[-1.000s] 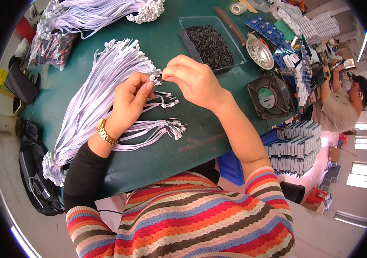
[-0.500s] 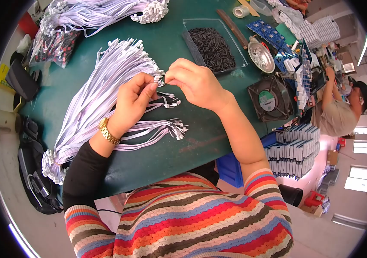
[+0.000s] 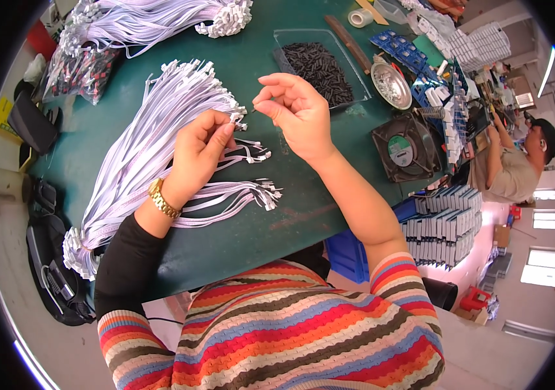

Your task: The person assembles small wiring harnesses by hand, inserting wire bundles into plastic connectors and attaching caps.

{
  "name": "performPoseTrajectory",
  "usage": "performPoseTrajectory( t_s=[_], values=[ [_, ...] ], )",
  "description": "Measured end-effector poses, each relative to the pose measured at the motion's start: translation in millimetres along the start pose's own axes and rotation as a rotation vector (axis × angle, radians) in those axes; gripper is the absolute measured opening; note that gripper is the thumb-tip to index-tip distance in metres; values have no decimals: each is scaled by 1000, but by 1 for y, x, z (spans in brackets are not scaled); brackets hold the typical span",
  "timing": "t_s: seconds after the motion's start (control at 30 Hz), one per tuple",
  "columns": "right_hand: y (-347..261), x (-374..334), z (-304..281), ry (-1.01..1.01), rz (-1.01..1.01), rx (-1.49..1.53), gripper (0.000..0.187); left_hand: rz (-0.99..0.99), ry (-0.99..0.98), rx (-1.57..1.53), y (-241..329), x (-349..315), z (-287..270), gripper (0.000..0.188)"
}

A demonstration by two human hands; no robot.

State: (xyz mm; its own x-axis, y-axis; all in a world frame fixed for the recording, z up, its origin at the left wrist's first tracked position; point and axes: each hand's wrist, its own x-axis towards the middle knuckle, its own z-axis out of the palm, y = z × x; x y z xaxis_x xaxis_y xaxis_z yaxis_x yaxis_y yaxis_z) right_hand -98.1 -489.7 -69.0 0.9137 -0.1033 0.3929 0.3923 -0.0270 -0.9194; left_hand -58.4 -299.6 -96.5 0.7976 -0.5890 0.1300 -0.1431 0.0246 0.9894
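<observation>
My left hand (image 3: 200, 151), with a gold watch on its wrist, pinches the white connector end of a thin white ribbon cable (image 3: 235, 118) above the green table (image 3: 277, 221). My right hand (image 3: 295, 112) is just right of it, thumb and forefinger pinched on a tiny dark piece that is too small to make out. Under my left hand lies a big bundle of white ribbon cables (image 3: 141, 156). Two smaller cable bunches (image 3: 251, 194) lie below my hands.
A clear tray of small black parts (image 3: 319, 65) sits behind my right hand. Beyond it are a metal bowl (image 3: 391, 83), a black fan (image 3: 406, 148) and blue circuit boards (image 3: 401, 45). Another cable bundle (image 3: 160, 19) lies far left. A seated person (image 3: 511, 166) works at right.
My right hand has drawn away to the right from the left hand's connector. The two hands were touching before and now stand a little apart.
</observation>
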Motion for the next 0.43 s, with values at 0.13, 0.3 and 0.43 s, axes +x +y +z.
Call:
performPoseTrajectory(
  t_s=[0.13, 0.3, 0.43],
  values=[
    [3, -7, 6, 54, 77, 43, 21, 2, 4, 13, 2, 0, 1, 11],
    [7, -9, 7, 36, 3, -92, 14, 13, -1, 18, 1, 0, 1, 10],
    [9, -8, 3, 5, -100, -226, 15, 34, 28, -2, 0, 0, 1, 10]
  ],
)
